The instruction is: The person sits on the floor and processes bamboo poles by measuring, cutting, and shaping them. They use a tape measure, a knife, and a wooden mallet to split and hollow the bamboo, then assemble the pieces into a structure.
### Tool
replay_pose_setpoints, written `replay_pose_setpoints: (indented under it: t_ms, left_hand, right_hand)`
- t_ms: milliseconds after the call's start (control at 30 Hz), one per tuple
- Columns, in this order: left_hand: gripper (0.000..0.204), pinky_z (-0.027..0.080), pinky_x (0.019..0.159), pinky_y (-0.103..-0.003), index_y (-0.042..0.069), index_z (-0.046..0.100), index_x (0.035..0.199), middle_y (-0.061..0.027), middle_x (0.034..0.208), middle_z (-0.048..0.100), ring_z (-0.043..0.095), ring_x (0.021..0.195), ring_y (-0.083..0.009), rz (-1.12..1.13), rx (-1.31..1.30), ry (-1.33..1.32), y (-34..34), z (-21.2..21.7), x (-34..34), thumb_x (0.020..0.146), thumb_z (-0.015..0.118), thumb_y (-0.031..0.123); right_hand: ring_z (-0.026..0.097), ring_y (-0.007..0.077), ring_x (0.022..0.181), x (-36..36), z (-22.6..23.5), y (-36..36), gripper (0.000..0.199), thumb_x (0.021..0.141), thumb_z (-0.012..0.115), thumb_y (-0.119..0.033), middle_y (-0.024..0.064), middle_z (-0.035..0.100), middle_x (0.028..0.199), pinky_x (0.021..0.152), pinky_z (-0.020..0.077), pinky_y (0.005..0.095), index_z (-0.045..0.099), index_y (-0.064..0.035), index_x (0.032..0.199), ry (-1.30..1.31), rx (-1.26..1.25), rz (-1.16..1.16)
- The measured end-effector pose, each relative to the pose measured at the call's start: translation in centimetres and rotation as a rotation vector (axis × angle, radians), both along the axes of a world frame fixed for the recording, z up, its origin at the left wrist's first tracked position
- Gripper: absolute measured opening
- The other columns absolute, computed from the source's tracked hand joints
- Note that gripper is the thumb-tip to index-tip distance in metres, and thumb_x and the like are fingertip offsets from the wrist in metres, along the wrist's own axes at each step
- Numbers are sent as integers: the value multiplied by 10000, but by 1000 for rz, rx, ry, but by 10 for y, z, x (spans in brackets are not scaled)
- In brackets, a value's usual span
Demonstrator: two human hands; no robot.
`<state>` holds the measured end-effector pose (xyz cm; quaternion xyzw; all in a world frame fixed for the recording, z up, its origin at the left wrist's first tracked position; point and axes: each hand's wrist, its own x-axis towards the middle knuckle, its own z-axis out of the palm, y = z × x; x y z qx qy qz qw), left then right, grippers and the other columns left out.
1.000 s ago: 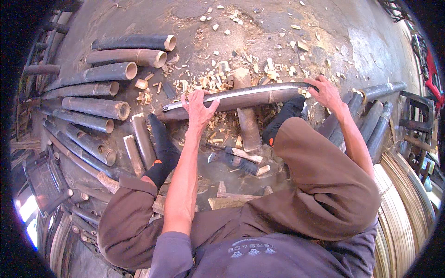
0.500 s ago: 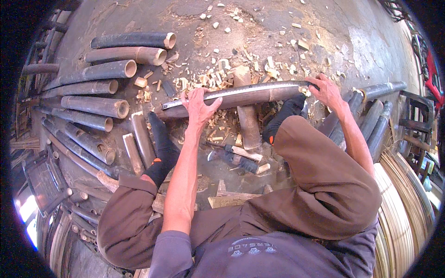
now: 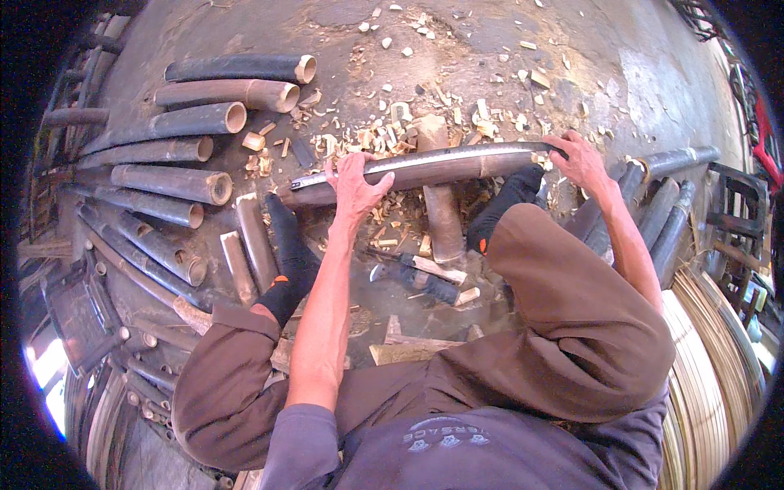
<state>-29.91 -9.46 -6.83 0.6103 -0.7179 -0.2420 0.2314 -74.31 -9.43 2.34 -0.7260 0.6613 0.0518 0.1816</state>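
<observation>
A dark brown bamboo pole [image 3: 425, 173] lies crosswise before me, resting on a short round log [image 3: 443, 224]. Along its far side runs a long, thin ruler [image 3: 474, 151], its markings bright against a dark strip. My left hand [image 3: 356, 188] is over the pole's left part, fingers curled over the ruler and thumb on the near side. At the right end, my right hand [image 3: 581, 159] is closed with fingertips on the ruler's end; its exact grip is partly hidden. My black-socked feet [image 3: 510, 196] are beside the pole.
Several cut bamboo tubes [image 3: 196, 121] lie at left, with more dark tubes [image 3: 653, 208] at right. Pale wood chips [image 3: 400, 122] litter the floor beyond the pole. A dark-handled tool [image 3: 425, 282] lies between my legs. Bundled bamboo strips [image 3: 694, 359] are at lower right.
</observation>
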Motion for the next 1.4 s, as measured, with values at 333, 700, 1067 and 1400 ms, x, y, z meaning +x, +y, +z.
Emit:
replay_pose_setpoints:
  t_ms: [333, 700, 1067, 1400]
  left_hand:
    - [351, 140, 1099, -535, 120, 611, 1023, -61, 1011, 602, 518, 1114, -241, 7, -47, -6, 2, 4, 0, 740, 658, 323]
    - [358, 101, 1111, -578, 103, 613, 1010, -74, 1039, 583, 511, 1115, -253, 71, -150, -65, 7, 2, -6, 789, 658, 381]
    - [403, 116, 1113, -531, 139, 621, 1001, -42, 1021, 586, 503, 1125, -217, 67, -89, 1, 6, 7, -8, 711, 734, 395]
    - [500, 109, 1114, -528, 118, 620, 990, -38, 1014, 591, 501, 1122, -223, 105, -46, -65, 4, 8, -13, 685, 741, 495]
  right_hand:
    - [593, 323, 1003, 4, 6, -2, 364, 881, 541, -254, 132, 571, 1064, 875, 488, 417, 619, -231, 1236, 33, -5, 17]
    - [594, 338, 1015, 7, 3, -1, 366, 863, 586, -246, 143, 587, 1086, 865, 486, 433, 631, -234, 1226, -15, -37, 24]
    - [585, 352, 1015, 2, 2, -1, 355, 882, 570, -275, 147, 572, 1097, 881, 480, 447, 617, -250, 1233, 26, -25, 36]
    - [583, 335, 1032, 6, 7, 0, 358, 889, 553, -268, 135, 566, 1107, 889, 482, 423, 618, -236, 1240, 19, -13, 20]
